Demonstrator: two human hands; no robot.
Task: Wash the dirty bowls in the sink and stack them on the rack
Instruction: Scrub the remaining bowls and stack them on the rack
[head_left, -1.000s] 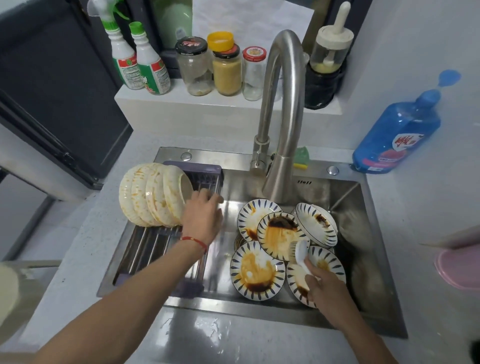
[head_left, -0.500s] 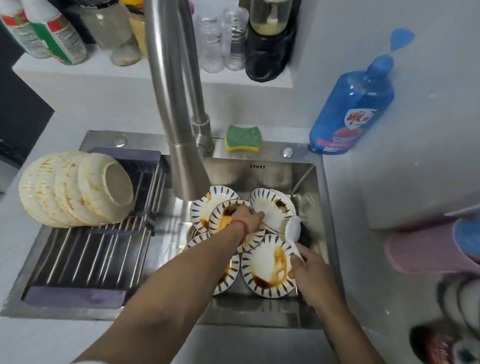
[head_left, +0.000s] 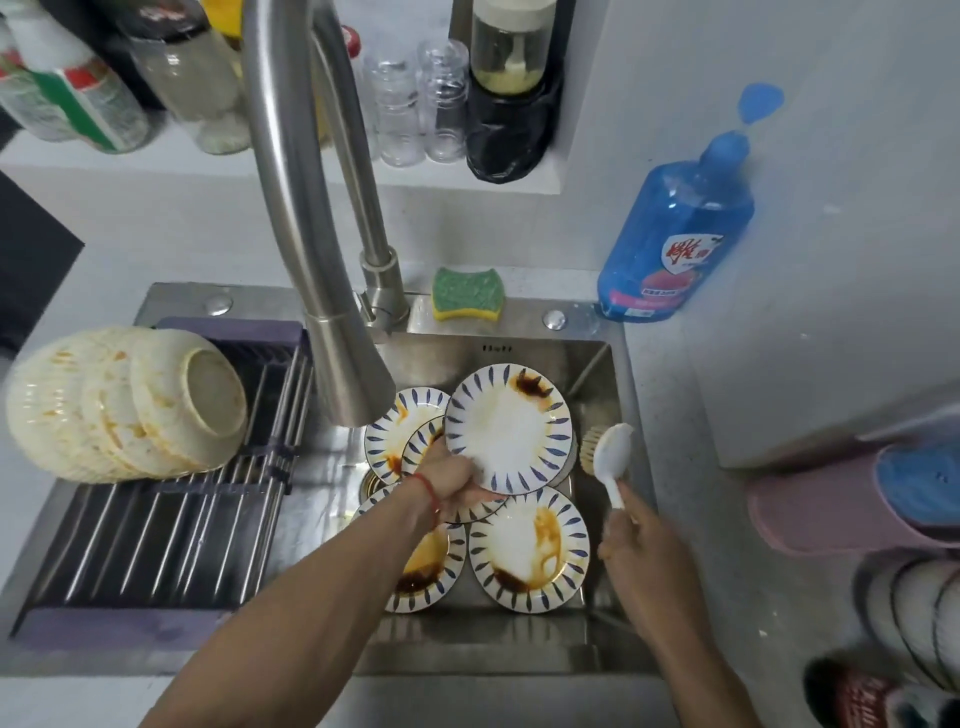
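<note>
The left hand (head_left: 454, 480) grips a stained bowl (head_left: 509, 428) by its near rim, fingers curled under it, and holds it tilted above the other dirty bowls in the sink (head_left: 597, 374), its inside turned up toward the camera. A dark brown smear sits at the bowl's far rim; blue dashes ring its edge. A red string circles that wrist. The right hand (head_left: 641, 558) has its fingers wrapped round the white handle of a dish brush (head_left: 608, 457), held just beside the raised bowl at the sink's right wall — the brush's long axis runs away from the person, bristles facing left.

Below the raised bowl lie more blue-rimmed bowls: one with orange and brown streaks (head_left: 530, 551) near the sink's front edge, another (head_left: 431, 569) partly hidden under the left forearm, and two more (head_left: 400, 431) toward the back under the tap spout (head_left: 348, 374).

On the left half of the sink, a drying rack (head_left: 156, 545) of metal bars carries a row of cream bowls (head_left: 130, 410) lying on their sides at its far end, bases facing right, with orange specks on them.

A green and yellow sponge (head_left: 469, 293) rests on the sink's back ledge. At the back right corner stands a blue soap bottle (head_left: 675, 234) — its red-and-white label bears writing too blurred to read. Jars and spray bottles line the shelf behind.
</note>
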